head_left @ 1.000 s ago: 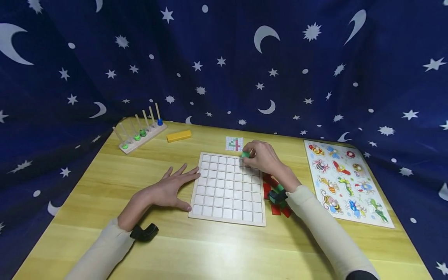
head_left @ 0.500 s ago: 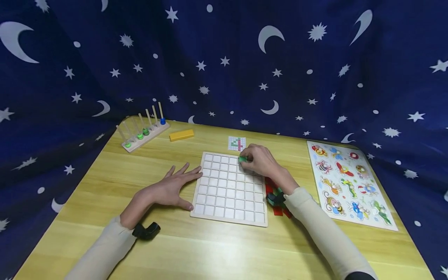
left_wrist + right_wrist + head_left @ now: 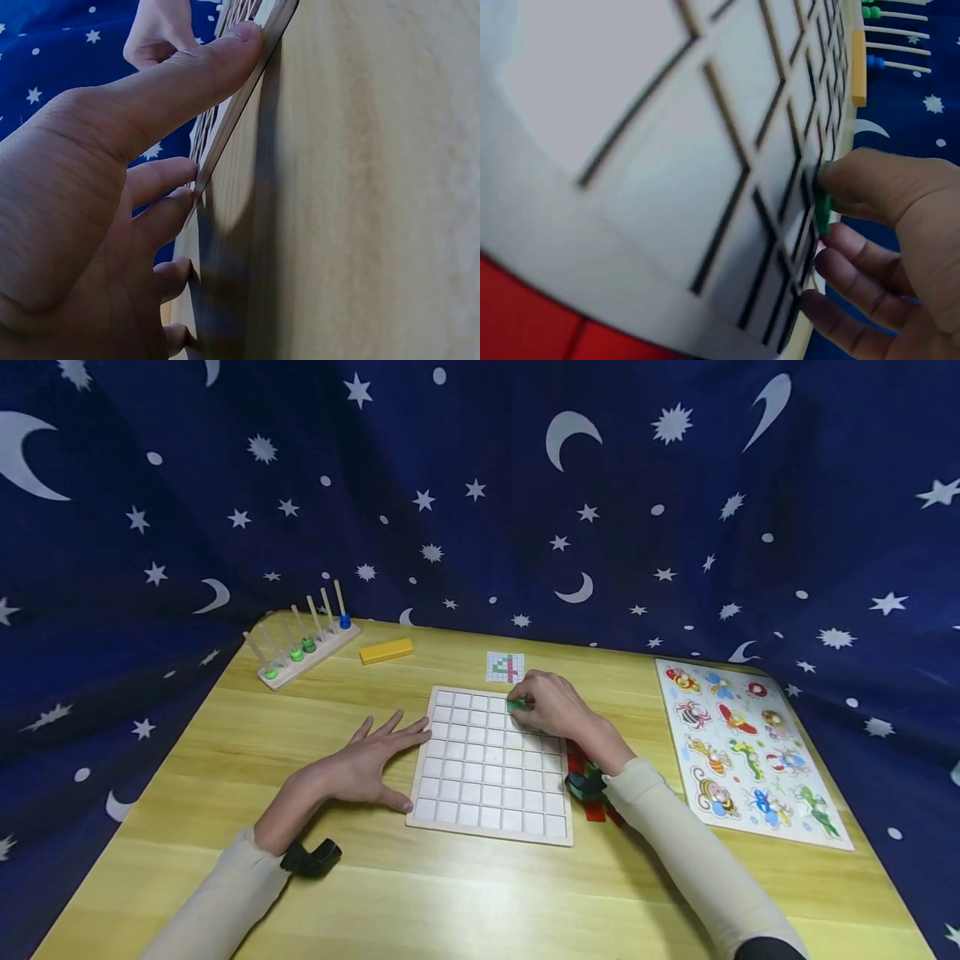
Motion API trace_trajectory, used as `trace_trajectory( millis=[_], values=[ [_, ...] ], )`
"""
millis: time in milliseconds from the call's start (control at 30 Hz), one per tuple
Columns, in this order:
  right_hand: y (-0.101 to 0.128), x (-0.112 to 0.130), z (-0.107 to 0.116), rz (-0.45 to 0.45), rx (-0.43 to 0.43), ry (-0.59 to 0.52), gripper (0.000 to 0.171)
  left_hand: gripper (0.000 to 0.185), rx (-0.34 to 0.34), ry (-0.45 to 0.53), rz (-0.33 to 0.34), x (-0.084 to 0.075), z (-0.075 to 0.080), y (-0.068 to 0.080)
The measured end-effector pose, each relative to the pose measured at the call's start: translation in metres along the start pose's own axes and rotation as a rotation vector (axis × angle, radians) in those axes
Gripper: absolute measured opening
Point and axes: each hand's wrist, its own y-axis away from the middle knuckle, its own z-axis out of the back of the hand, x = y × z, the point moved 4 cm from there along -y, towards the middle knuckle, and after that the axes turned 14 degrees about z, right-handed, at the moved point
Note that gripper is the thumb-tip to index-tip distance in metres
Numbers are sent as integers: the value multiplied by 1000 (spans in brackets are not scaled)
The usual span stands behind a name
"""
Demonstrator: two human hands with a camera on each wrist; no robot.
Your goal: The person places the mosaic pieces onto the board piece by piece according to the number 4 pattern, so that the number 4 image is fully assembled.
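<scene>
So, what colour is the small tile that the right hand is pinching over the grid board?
Green. The tile shows best in the head view.

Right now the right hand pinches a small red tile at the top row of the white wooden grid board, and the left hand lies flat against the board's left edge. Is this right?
Not quite: the tile is green, not red. The head view shows the right hand pinching a small green tile at the top row of the white wooden grid board, and the right wrist view confirms the green colour. The left hand does lie flat against the board's left edge.
</scene>
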Motion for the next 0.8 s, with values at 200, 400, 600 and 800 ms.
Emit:
trace_trajectory(
  millis=[200, 400, 600, 800],
  values=[
    [0, 0, 3, -2, 24, -27, 14, 106, -3, 9, -1, 0, -1, 0],
    [-4, 2, 5, -7, 24, -42, 16, 107, -15, 8, -7, 1, 1, 2],
    [-9, 3, 7, -18, 31, -50, 16, 107, -30, 18, -11, 1, 4, 5],
    [-4, 2, 8, -60, 53, -76, 13, 106, -16, 29, -31, -4, 0, 5]
  ],
)
